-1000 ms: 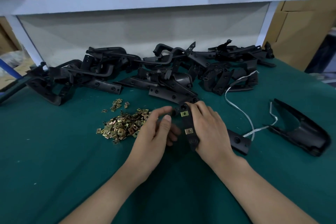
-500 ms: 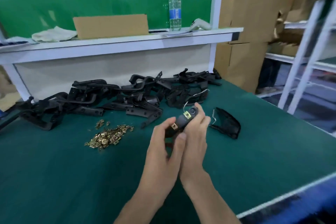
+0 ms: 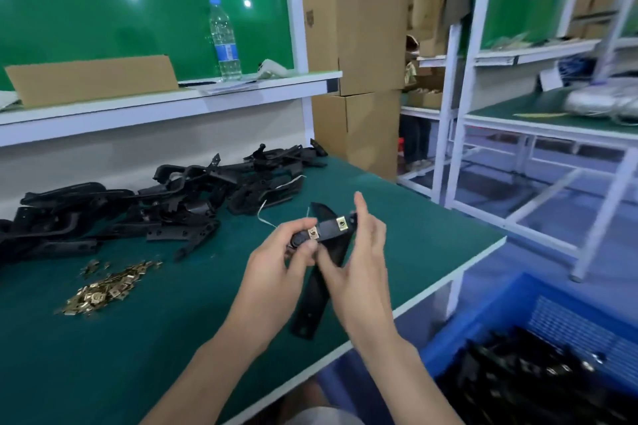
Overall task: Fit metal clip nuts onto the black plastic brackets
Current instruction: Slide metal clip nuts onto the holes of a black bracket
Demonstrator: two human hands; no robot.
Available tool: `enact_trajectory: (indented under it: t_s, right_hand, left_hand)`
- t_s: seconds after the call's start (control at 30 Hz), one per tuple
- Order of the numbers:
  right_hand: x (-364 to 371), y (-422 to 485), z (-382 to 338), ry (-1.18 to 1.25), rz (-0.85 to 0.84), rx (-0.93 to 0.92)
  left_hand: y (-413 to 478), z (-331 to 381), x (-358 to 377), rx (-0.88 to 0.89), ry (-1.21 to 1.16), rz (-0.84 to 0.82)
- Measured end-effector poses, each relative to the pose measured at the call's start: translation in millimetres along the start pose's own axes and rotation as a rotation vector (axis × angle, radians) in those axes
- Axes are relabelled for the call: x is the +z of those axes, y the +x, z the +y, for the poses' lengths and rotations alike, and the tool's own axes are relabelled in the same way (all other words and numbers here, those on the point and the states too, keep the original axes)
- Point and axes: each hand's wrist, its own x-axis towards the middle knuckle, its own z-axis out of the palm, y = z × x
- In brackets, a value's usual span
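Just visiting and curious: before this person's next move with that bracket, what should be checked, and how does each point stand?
1. Left hand grips the bracket: ok.
2. Clip nut by the thumb and clip nut farther right are on it: ok.
3. Both nuts fully seated: cannot tell.
4. Right hand gripping too: not ok, fingers spread.
5. Blue bin of black parts at the right, room left: ok.
6. Pile of loose nuts on the table for the next bracket: ok.
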Motion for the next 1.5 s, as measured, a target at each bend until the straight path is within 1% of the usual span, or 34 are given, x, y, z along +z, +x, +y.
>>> enact_trajectory:
  t_s: [0.07, 0.17, 0.27, 0.47, 0.6, 0.67, 0.73, 0.77, 0.8, 0.87, 0.93, 1.03, 1.1, 1.17, 1.27, 1.3, 1.43, 1.5]
  right_hand:
    - [-15, 0, 9, -0.005, 0.002, -0.049]
    - [-31, 2, 17, 0.001, 0.027, -0.053]
    - [-37, 3, 23, -0.002, 0.014, -0.051]
    - [-27, 3, 28, 0.020, -0.015, -0.003]
    - [-18, 8, 25, 0.072, -0.087, 0.056]
    - [-15, 12, 24, 0.142, -0.156, 0.143]
    - [-10, 15, 24, 0.236, -0.211, 0.223]
    - [-7, 16, 24, 0.272, -0.223, 0.234]
    - [-3, 16, 24, 0.296, -0.226, 0.225]
    - [5, 16, 21, 0.292, -0.213, 0.163]
    - [14, 15, 17, 0.249, -0.210, 0.079]
    - [26, 11, 14, 0.220, -0.198, 0.016]
    - [31, 7, 14, 0.164, -0.145, -0.036]
    - [37, 3, 14, 0.099, -0.089, -0.089]
    - [46, -5, 15, 0.093, -0.060, -0.174]
    - [49, -8, 16, 0.101, -0.060, -0.190]
    - [60, -13, 20, 0.127, -0.087, -0.209]
    - [64, -11, 20, 0.156, -0.132, -0.210]
  left_hand:
    - [3, 2, 7, 0.020, 0.019, -0.028]
    - [7, 2, 13, 0.050, 0.076, -0.086]
    - [11, 1, 14, 0.098, 0.147, -0.108]
    - [17, -2, 3, 0.177, 0.259, -0.147]
    - [23, -7, -13, 0.193, 0.336, -0.198]
    - [30, -10, -23, 0.130, 0.337, -0.244]
    - [37, -14, -33, -0.014, 0.320, -0.314]
    - [40, -16, -37, -0.069, 0.314, -0.333]
    - [41, -18, -41, -0.088, 0.314, -0.335]
    - [41, -19, -45, -0.039, 0.324, -0.294]
    - [38, -21, -49, 0.035, 0.328, -0.203]
    - [30, -25, -53, 0.123, 0.286, -0.056]
    - [23, -31, -55, 0.152, 0.275, -0.015]
    - [16, -40, -57, 0.100, 0.257, -0.017]
    - [8, -53, -63, -0.098, 0.191, -0.039]
    - [6, -58, -66, -0.134, 0.166, -0.041]
    - [0, -68, -77, -0.158, 0.104, -0.093]
    - [-2, -73, -81, -0.143, 0.101, -0.069]
